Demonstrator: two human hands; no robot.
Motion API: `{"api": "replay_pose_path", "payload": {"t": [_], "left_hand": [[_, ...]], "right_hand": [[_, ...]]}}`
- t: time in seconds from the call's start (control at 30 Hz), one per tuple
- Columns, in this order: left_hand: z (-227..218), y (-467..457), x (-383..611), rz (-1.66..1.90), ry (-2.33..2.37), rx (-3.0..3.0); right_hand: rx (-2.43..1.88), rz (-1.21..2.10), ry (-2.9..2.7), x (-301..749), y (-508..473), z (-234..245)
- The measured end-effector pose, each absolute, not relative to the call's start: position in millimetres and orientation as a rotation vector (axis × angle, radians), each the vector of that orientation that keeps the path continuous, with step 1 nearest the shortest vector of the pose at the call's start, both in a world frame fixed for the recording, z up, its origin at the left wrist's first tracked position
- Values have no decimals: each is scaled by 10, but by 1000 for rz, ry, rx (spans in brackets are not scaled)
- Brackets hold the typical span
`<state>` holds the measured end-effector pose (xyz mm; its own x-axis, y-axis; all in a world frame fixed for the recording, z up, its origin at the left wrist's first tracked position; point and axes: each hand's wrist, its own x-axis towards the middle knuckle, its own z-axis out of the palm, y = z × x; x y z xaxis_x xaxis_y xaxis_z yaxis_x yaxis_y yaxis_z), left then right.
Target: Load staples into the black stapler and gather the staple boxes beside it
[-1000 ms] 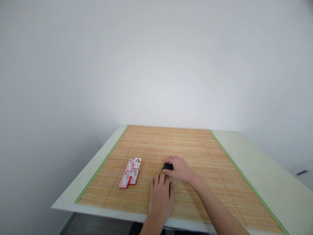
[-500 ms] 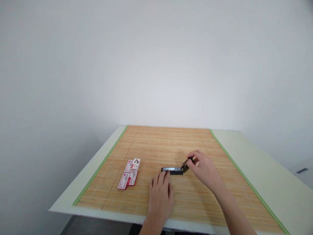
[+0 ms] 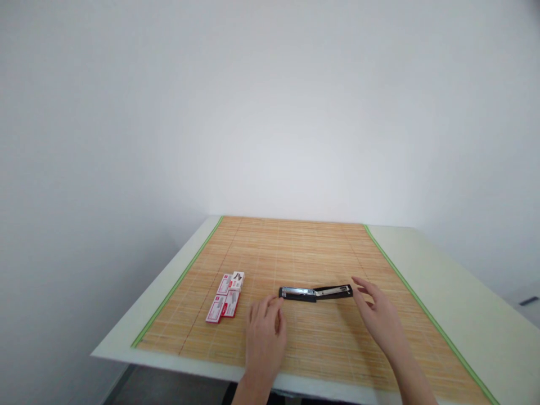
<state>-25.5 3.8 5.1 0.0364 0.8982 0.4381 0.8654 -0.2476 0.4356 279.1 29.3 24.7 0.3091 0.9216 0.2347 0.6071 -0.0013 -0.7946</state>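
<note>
Long black stapler point(image 3: 313, 296) with silver metal innards, likely spread for access; I see left hand point(image 3: 265, 329) loose near left end, right hand point(image 3: 377, 315) at right end, fingers apart.

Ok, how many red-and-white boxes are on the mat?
4, clustered left of the opened stapler: far-left box, far-right box, near-left box, near-right box. Any stacked underneath would be hidden.
</note>
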Motion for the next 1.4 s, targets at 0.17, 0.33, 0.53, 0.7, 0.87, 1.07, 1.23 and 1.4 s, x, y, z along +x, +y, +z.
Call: {"api": "replay_pose_path", "payload": {"t": [0.17,0.33,0.53,0.7,0.87,1.07,1.23,1.4], "left_hand": [[175,45,-879,895,2510,1980],[101,-7,-1016,787,2497,2057],[92,-46,-632,782,1707,2200],[198,4,-338,729,1228,2124],[147,88,-148,680,1184,2074],[131,124,-75,711,1154,2059],[178,111,-67,723,1151,2048],[206,106,-51,729,1172,2059]], "right_hand": [[-1744,345,-1283,2584,-58,404],[-1641,624,-1284,2191,-297,410],[-1467,1283,-1152,1873,-291,141],[-1314,1801,-984,1871,-310,-2],[-1298,1817,-850,1954,-376,109],[-1225,1878,-679,2014,-390,284],[-1139,1933,-618,2084,-395,249],[-1109,1955,-618,2119,-379,249]]}}
